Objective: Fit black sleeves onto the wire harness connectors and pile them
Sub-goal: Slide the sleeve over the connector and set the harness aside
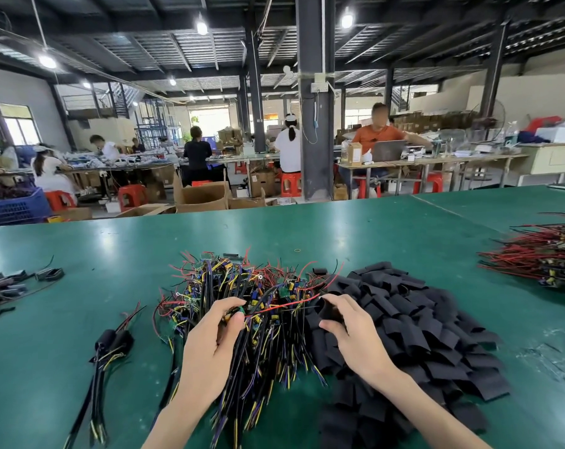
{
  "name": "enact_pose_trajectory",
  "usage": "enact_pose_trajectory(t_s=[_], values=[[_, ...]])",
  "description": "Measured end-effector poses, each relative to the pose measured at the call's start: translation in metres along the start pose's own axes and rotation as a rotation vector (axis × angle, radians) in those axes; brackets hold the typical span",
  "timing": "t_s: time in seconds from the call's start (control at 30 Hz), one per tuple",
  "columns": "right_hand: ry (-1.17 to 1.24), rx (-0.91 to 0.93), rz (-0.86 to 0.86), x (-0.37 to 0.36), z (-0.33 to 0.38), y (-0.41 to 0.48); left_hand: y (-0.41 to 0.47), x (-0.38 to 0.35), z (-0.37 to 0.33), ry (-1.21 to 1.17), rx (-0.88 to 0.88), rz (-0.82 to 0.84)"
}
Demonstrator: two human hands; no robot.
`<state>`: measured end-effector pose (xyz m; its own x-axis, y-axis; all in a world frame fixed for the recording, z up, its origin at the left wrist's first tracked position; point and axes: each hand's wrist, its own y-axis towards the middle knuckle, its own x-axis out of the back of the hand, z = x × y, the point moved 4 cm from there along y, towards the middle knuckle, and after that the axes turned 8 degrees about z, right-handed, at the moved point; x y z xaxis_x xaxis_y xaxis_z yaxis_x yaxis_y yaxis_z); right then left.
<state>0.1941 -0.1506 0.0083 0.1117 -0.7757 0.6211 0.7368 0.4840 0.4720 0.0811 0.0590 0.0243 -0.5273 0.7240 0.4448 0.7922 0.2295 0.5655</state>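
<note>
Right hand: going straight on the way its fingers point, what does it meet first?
Probably the red wire stretched from the left hand, then the wire pile; depth is unclear.

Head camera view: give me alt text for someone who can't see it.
A person's left hand pinches a wire harness connector while the right hand holds a black sleeve beside it, over a green table. A tangled harness pile lies beneath, a sleeve pile to its right, sleeved harnesses to its left.

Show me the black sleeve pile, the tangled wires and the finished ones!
black sleeve pile [430, 332]: head view, middle of heap
tangled wires [236, 286]: head view, top of bundle
finished ones [114, 341]: head view, black sleeved end
</note>
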Motion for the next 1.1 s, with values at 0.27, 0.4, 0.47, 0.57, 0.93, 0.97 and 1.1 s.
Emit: enact_pose_trajectory(t_s=[0.27, 0.4, 0.47, 0.57, 0.93, 0.97, 1.1], values=[[0.072, -0.041, -0.038, 0.003, -0.002, 0.001, -0.002, -0.002, 0.003, 0.058, 0.016, 0.068], [0.102, -0.074, -0.055, 0.002, -0.007, 0.002, -0.002, -0.001, 0.0, 0.062, -0.002, 0.054], [0.118, -0.091, -0.046, 0.002, -0.009, 0.002, -0.002, 0.0, -0.002, 0.055, -0.018, 0.019], [0.134, -0.105, -0.014, -0.001, -0.01, 0.002, -0.002, 0.002, -0.004, 0.05, -0.029, -0.008], [0.208, -0.115, -0.04, -0.002, -0.013, 0.004, -0.003, 0.0, -0.011, 0.157, -0.11, 0.029], [0.218, -0.122, -0.044, -0.002, -0.014, 0.004, -0.002, 0.0, -0.012, 0.157, -0.111, 0.032], [0.127, -0.016, -0.031, 0.003, -0.005, 0.001, -0.002, 0.001, -0.014, 0.17, -0.107, 0.046]])
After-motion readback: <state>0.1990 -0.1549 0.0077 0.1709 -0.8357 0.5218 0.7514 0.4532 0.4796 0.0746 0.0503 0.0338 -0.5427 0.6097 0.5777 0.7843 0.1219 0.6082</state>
